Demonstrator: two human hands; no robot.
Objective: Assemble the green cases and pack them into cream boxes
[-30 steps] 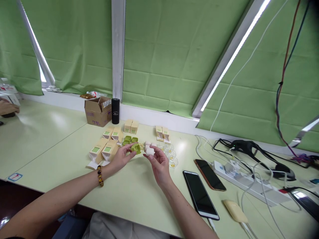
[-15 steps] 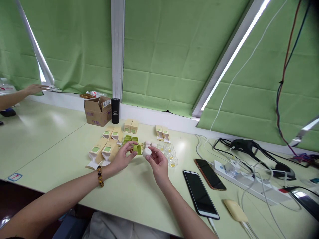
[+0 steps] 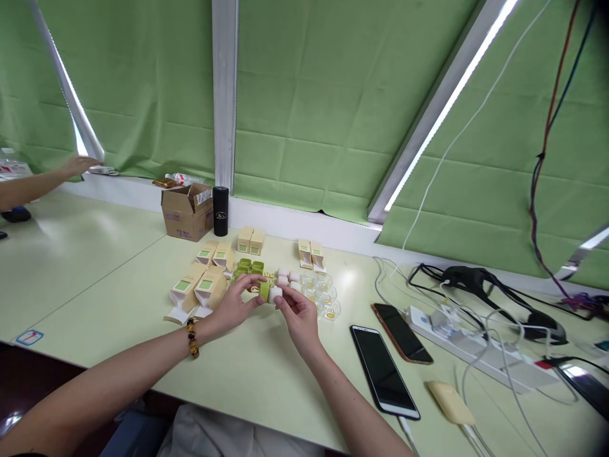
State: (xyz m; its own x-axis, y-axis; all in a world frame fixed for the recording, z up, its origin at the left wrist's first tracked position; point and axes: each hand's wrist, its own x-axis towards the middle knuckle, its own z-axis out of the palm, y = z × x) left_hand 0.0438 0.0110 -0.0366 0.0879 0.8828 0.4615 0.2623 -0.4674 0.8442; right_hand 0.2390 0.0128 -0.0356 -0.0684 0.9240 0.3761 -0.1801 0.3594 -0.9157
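Between finger and thumb of my left hand (image 3: 238, 299) is a small green cup-shaped holder (image 3: 264, 291). My right hand (image 3: 299, 314) pinches a small white rounded block (image 3: 275, 293), which meets the open side of the green holder; how deep it sits inside I cannot tell. Behind my hands on the table lie several green holders (image 3: 249, 265), small yellow pieces (image 3: 269, 277), several white blocks (image 3: 282, 273) and clear plastic cups (image 3: 328, 298) with yellow bits in them.
Small beige cartons (image 3: 209, 285) stand at the left and back. Beyond are a cardboard box (image 3: 185, 219) and a black tumbler (image 3: 220, 211). Two phones (image 3: 384, 371), a power strip (image 3: 476, 349) and cables lie right. Another person's hand (image 3: 80, 165) is far left.
My right hand has moved slightly left and brought the white block against the green holder. The other person's hand at far left has lifted a little.
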